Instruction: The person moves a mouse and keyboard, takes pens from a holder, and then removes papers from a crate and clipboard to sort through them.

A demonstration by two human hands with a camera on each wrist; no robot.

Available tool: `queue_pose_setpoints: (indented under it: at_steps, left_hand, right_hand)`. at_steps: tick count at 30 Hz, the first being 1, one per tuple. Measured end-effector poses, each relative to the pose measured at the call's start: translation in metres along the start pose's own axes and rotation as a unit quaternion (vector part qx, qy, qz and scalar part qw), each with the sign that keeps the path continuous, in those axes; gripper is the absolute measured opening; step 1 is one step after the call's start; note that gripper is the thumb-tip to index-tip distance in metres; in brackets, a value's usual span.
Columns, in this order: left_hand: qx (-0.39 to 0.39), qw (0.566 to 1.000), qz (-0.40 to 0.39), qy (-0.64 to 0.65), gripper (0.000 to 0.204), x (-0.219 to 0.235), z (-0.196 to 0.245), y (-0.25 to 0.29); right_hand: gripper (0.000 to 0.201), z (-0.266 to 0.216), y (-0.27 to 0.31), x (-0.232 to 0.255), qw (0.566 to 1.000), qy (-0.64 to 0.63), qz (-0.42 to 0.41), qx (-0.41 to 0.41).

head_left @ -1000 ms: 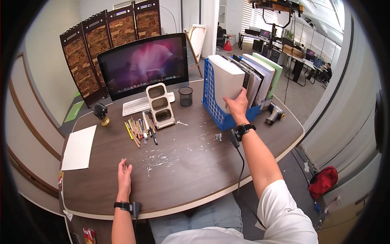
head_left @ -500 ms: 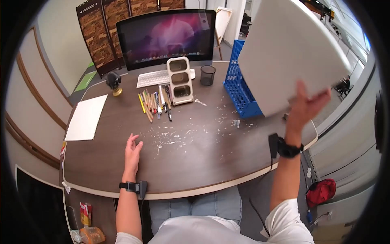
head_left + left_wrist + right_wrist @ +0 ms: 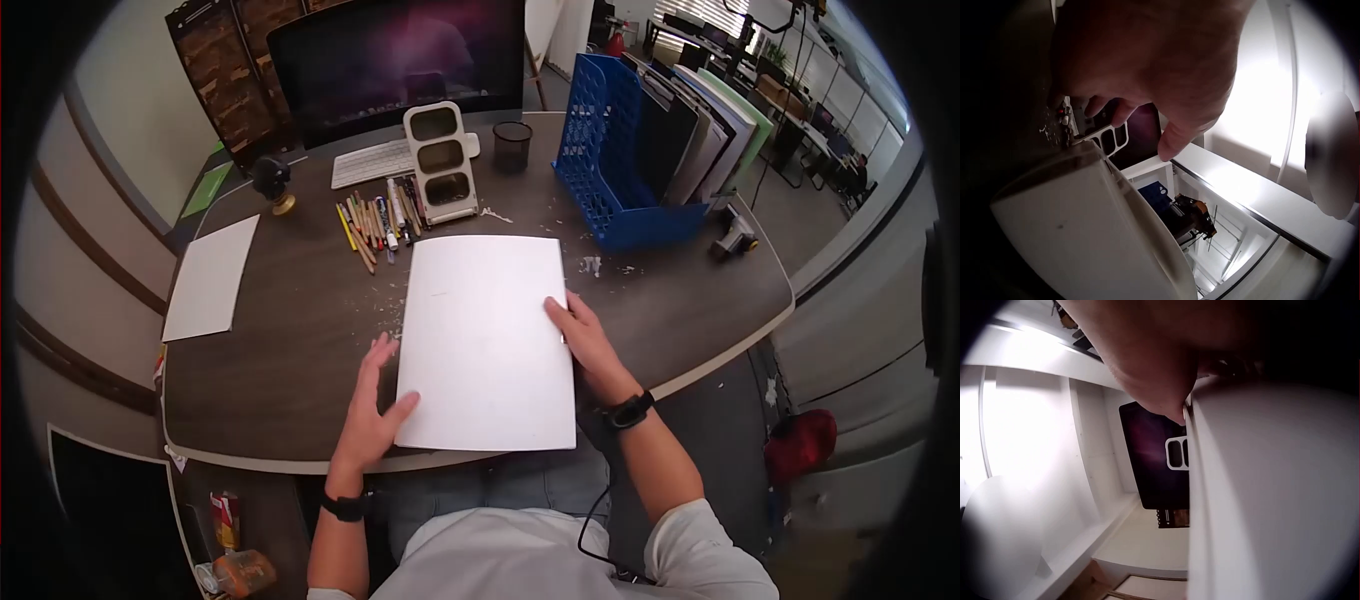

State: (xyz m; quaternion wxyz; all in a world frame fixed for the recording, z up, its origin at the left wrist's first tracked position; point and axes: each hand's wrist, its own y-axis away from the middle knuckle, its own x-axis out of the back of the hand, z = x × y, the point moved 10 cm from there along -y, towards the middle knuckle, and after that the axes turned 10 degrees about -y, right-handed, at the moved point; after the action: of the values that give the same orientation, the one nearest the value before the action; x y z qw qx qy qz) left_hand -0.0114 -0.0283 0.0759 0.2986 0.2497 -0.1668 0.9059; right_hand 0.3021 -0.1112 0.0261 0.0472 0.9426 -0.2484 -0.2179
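Observation:
In the head view a white folder-like stack (image 3: 487, 345) is held over the front edge of the dark desk. The right hand (image 3: 592, 350) grips its right edge, thumb on the top face. By its left edge is the left hand (image 3: 376, 405), fingers extended and thumb at the lower left corner. The left wrist view shows the left hand (image 3: 1154, 62) with spread fingers above the white stack (image 3: 1085, 231). In the right wrist view the right hand (image 3: 1154, 356) is at the edge of the stack (image 3: 1272, 487); its fingertips are hidden.
A blue file rack (image 3: 650, 225) with several folders stands at the back right, a stapler-like tool (image 3: 735, 235) beside it. Behind the stack are pens (image 3: 372, 225), a beige three-slot holder (image 3: 441, 160), a mesh cup (image 3: 511, 148), keyboard and monitor. White paper (image 3: 212, 278) lies left.
The right hand has taken the white stack out of the blue rack and brought it down to the desk's front. The left hand has moved right, to the stack's left edge.

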Motion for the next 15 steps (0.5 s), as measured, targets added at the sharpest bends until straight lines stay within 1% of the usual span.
queue_pose_setpoints:
  at_steps: [1,2,3,4,5,7,8,9,10,11,13,14,15]
  left_hand:
    - [-0.001,1.000,-0.003,0.004,0.071,-0.002,0.009,0.004]
    - [-0.022,0.998,-0.032,-0.051,0.076,-0.010,0.027,0.008]
    - [-0.046,0.992,-0.062,-0.101,0.080,-0.023,0.040,0.011]
    - [-0.078,0.977,-0.073,-0.182,0.092,-0.035,0.050,0.015]
    - [-0.082,0.979,-0.073,-0.174,0.092,-0.041,0.057,0.015]
    - [-0.104,0.959,-0.054,-0.259,0.104,-0.048,0.071,0.017]
    - [-0.110,0.952,-0.060,-0.278,0.113,-0.052,0.072,0.018]
    - [-0.108,0.953,-0.062,-0.275,0.113,-0.054,0.071,0.019]
    - [-0.116,0.945,-0.060,-0.299,0.112,-0.055,0.073,0.019]
    - [-0.123,0.936,-0.058,-0.323,0.111,-0.057,0.074,0.019]
    - [-0.127,0.929,-0.062,-0.342,0.109,-0.061,0.076,0.021]
    - [-0.133,0.921,-0.064,-0.361,0.107,-0.062,0.077,0.020]
    - [-0.135,0.920,-0.062,-0.363,0.107,-0.061,0.076,0.021]
  right_hand:
    - [0.047,0.000,-0.002,0.000,0.999,0.038,-0.011,0.004]
    - [0.051,-0.002,-0.005,-0.002,0.992,0.115,-0.019,0.057]
    - [0.055,-0.008,-0.004,-0.003,0.974,0.196,-0.025,0.111]
    - [0.064,-0.018,0.006,-0.013,0.955,0.265,-0.053,0.122]
    - [0.064,-0.022,0.015,-0.014,0.953,0.273,-0.049,0.122]
    - [0.076,-0.022,0.043,-0.020,0.911,0.376,-0.051,0.160]
    - [0.076,-0.017,0.059,-0.020,0.911,0.378,-0.049,0.157]
    - [0.084,-0.012,0.077,-0.025,0.916,0.359,-0.067,0.166]
    - [0.092,-0.011,0.087,-0.031,0.920,0.339,-0.088,0.177]
    - [0.092,-0.012,0.089,-0.032,0.920,0.338,-0.090,0.176]
    - [0.104,0.000,0.088,-0.032,0.961,0.231,-0.128,0.081]
    - [0.104,0.001,0.086,-0.031,0.961,0.229,-0.129,0.084]
    - [0.105,-0.003,0.083,-0.028,0.955,0.247,-0.118,0.117]
